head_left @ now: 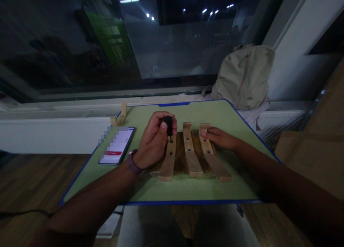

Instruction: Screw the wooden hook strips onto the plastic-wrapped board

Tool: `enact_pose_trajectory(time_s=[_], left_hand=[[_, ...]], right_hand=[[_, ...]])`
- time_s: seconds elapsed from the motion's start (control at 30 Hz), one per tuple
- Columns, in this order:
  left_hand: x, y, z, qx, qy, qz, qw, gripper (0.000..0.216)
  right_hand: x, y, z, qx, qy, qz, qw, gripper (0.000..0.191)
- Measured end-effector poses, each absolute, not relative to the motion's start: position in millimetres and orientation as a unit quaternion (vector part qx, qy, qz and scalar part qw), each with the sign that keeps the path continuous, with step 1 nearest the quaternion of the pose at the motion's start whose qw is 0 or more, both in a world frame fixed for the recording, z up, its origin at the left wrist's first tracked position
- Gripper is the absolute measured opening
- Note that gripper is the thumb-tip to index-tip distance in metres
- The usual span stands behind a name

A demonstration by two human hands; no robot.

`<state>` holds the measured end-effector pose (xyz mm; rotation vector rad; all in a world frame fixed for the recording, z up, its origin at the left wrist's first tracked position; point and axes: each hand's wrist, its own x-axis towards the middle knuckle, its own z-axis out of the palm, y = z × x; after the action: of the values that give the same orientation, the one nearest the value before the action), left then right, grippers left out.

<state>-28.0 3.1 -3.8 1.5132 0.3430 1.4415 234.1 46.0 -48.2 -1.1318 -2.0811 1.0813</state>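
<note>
My left hand (154, 141) is closed around the black handle of a screwdriver (168, 125). The tool stands upright, its tip at the upper hole of the left wooden hook strip (167, 164). Beside that strip lie a middle wooden strip (190, 150) and a right wooden strip (211, 155), each with dark holes and a raised far end. All three rest across a shiny brown board (180, 157). My right hand (220, 137) grips the upper part of the right strip, thumb on its face; the other fingers are partly hidden.
The green table (199, 189) has a blue edge. A lit phone (116, 146) lies at the left, with another curved wooden piece (122, 115) behind it. Beyond the table stand a beige backpack (245, 76), a radiator (53, 132) and a window. Cardboard (309, 161) is at the right.
</note>
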Motion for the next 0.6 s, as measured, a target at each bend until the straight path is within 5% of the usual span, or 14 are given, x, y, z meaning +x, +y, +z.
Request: enact_pose_trajectory(time_s=[0.6], left_hand=[[-26.6,5.6,-8.5,0.650,0.127,0.608,0.439,0.018]], right_hand=[[234.3,46.0,-51.5,-0.412,-0.765,0.417,0.266,0.054]])
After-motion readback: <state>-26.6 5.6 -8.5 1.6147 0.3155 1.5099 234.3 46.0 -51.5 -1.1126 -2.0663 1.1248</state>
